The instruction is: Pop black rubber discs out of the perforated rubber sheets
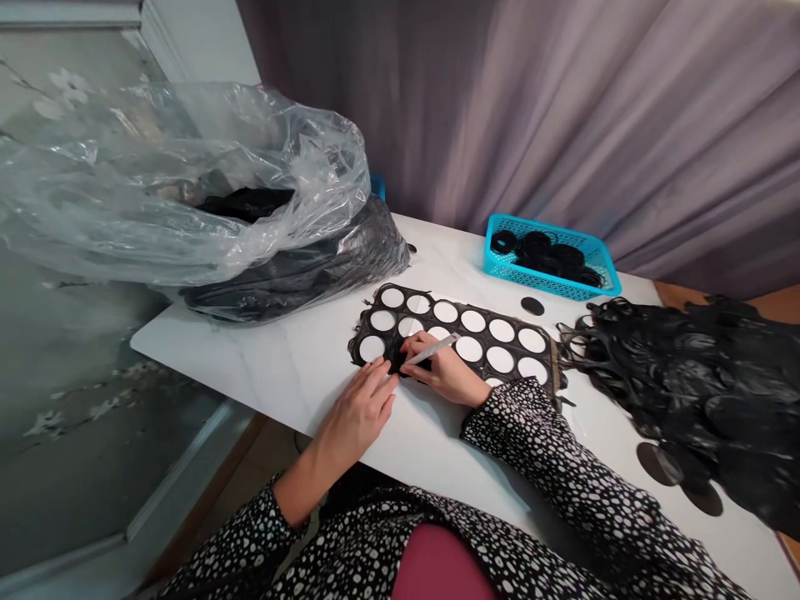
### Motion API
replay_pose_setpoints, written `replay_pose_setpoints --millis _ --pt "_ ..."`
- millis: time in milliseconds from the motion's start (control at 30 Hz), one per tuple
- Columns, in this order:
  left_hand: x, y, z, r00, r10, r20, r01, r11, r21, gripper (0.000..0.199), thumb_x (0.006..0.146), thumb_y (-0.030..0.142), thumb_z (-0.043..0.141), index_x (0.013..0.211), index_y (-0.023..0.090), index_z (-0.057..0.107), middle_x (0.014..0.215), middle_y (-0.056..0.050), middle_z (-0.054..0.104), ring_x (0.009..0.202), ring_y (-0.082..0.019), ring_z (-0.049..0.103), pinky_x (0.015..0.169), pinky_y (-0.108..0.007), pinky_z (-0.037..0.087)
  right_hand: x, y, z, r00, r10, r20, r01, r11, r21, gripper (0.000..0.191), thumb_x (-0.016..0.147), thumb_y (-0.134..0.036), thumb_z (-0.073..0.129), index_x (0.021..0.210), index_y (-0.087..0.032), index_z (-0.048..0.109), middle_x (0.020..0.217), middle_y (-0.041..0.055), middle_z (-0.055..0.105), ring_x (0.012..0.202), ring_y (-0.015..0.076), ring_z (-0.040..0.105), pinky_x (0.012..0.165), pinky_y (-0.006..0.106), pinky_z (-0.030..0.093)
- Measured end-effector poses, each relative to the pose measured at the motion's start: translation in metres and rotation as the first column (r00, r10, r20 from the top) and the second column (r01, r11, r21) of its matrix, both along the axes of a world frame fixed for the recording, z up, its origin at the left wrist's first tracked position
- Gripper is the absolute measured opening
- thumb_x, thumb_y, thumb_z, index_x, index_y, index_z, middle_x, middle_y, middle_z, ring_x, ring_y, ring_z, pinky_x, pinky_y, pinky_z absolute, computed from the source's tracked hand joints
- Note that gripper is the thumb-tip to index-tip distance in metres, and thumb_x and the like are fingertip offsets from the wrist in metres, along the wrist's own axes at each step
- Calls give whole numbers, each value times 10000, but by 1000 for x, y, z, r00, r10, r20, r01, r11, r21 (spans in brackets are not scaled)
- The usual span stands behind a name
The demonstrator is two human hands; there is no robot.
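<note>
A flat black sheet (pixel 451 327) with rows of round holes lies on the white table, the white surface showing through the holes. My right hand (pixel 447 367) is closed around a slim light-grey tool (pixel 431 350), its lower end at the sheet's near left part. Just left of it, my left hand (pixel 359 408) rests its fingertips on the sheet's near edge; whether those fingers pinch any material cannot be made out. The tool's tip is hidden between the hands.
A large clear plastic bag (pixel 300 217) with black material stands at the left. A blue basket (pixel 550 283) holds black rings at the back. Black scraps (pixel 706 400) are heaped at the right. One black disc (pixel 532 306) lies between basket and sheet. The white table (pixel 268 358) has a front edge near my body.
</note>
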State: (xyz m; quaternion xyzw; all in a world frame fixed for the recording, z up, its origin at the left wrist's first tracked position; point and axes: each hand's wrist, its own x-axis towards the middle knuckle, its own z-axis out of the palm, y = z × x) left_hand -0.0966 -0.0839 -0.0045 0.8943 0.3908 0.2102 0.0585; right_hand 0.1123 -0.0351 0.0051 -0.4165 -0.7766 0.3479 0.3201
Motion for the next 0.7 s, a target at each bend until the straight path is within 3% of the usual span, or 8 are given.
replay_pose_setpoints --millis 100,300,367,433,533,600,633,700 --pt "0 0 1 1000 21 4 -21 1000 -22 290 961 144 469 1229 138 581 1361 -147 526 1345 -288 451 1100 -479 439 -2 -6 1 999 -5 46 3 999 49 97 894 -170 596 801 -192 582 980 65 575 886 191 550 790 341 483" --pt "0 2 2 998 61 18 -59 995 -83 277 909 89 494 1148 150 621 1379 -145 502 1316 -304 478 1060 -463 478 -15 -18 0 958 -48 284 -32 962 272 138 929 -110 460 936 -204 562 1090 120 586 981 244 525 862 387 474" --pt "0 3 2 997 67 27 -65 995 -75 323 888 67 500 1173 159 622 1366 -140 509 1277 -300 512 1044 -459 492 -12 -8 -2 950 -158 270 76 954 291 154 933 -106 422 923 -200 545 994 113 601 898 235 535 795 361 474" --pt "-1 4 2 997 68 31 -65 995 -72 372 873 53 502 1208 170 616 1359 -132 513 1251 -293 530 1029 -451 503 1 6 -3 922 -331 200 259 913 314 162 943 -133 395 886 -204 530 886 88 601 810 221 538 732 337 460" --pt "-4 4 1 998 60 30 -58 996 -66 400 871 56 499 1236 178 608 1366 -124 505 1259 -291 520 1020 -452 509 33 23 0 799 -596 83 536 767 352 146 944 -187 402 855 -210 515 804 56 595 734 203 538 687 318 435" --pt "-5 5 2 998 53 36 -51 998 -47 387 877 68 498 1233 171 612 1362 -127 507 1259 -295 517 1015 -456 512 52 24 6 733 -678 49 617 694 370 130 946 -211 413 860 -211 511 813 52 607 720 197 543 685 318 429" --pt "-4 5 3 998 49 41 -48 998 -31 370 881 77 500 1221 164 619 1352 -133 513 1249 -299 522 1011 -463 513 59 20 8 735 -676 49 614 695 375 124 946 -216 419 861 -212 510 828 55 615 727 198 550 690 320 430" --pt "0 6 5 998 51 47 -51 999 7 321 894 101 504 1183 149 637 1317 -144 535 1217 -303 541 1011 -488 504 61 7 10 805 -588 76 530 772 352 120 948 -214 429 863 -216 514 872 67 628 777 204 569 711 323 442"
